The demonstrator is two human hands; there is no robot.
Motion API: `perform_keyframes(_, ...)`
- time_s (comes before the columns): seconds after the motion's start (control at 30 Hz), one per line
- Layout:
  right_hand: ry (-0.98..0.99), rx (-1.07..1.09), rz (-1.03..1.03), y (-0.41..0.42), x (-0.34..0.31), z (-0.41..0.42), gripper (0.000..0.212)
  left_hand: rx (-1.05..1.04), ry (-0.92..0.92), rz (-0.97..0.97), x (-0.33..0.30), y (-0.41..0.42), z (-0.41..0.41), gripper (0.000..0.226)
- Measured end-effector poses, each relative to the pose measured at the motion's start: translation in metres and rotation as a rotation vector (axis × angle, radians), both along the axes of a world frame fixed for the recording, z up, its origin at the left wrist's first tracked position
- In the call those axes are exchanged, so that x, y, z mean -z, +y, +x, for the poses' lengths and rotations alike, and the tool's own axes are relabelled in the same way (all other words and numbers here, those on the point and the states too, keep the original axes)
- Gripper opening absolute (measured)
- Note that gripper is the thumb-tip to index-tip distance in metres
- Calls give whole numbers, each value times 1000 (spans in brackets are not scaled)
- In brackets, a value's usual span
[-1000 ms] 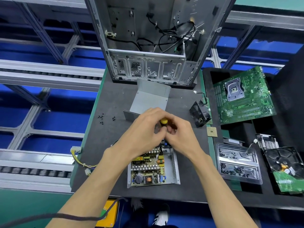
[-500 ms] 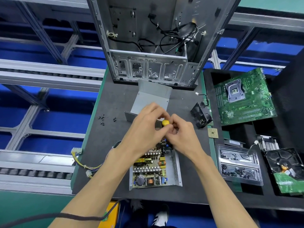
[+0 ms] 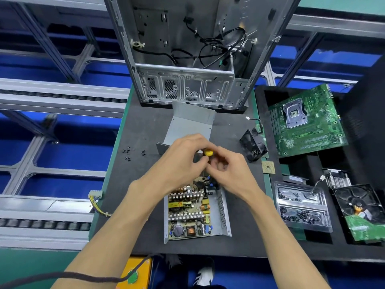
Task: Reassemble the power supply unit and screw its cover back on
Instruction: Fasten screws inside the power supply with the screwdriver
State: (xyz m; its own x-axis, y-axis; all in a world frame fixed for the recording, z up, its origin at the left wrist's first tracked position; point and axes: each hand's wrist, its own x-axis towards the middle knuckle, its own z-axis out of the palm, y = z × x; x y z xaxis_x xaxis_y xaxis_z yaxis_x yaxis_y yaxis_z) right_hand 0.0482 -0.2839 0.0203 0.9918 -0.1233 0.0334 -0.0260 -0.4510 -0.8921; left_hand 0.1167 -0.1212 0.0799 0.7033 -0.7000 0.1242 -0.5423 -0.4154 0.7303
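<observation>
**Both hands on a screwdriver above the open power supply**

At the middle of the dark work mat [image 3: 145, 126], the open power supply unit [image 3: 195, 211] lies flat with its circuit board facing up, coils and heat-sink fins exposed inside the grey metal tray. Both hands meet just above its far end. The left hand [image 3: 179, 161] curls its fingers around the yellow-capped screwdriver [image 3: 208, 153], and the right hand [image 3: 233, 172] pinches the same tool from the other side, fingertips bunched at the handle. The shaft runs down between them toward the far edge of the board; its tip is hidden among the components.

Just beyond the hands, the grey metal cover [image 3: 190, 124] lies on the mat, apart from the unit, its bent flange showing at the left. A small scatter of black screws [image 3: 131, 153] sits on the mat to the left of the cover. A bundle of yellow wires with a white connector [image 3: 95, 195] hangs over the mat's left edge.

Behind the cover stands an empty computer case [image 3: 187, 59] with loose black cables inside. To the right lie a black fan [image 3: 253, 146], a green motherboard [image 3: 308, 122], a clear plastic tray [image 3: 302, 207] and a hard drive [image 3: 360, 209].
</observation>
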Motion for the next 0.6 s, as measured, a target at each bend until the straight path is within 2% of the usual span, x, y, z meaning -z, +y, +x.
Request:
perform_keyframes(0.07,11,28,-9,0,2,0,12,-32,29,-4,-1,0,1,24)
perform_keyframes(0.17,30,78,-44,-1,3,2,21,-77,20,-24,-3,-1,0,16)
perform_keyframes(0.27,12,8,-16,0,-1,2,11,5,24,-13,-2,-1,-4,27)
perform_keyframes(0.33,10,4,1,0,0,1,14,7,40,-16,-1,-1,-4,31)
perform_keyframes(0.47,44,66,-53,1,4,2,6,-72,48,-52,2,-3,-6,19)
perform_keyframes(0.6,39,37,38,3,-1,-1,22,-20,2,-39,2,-2,-4,24)
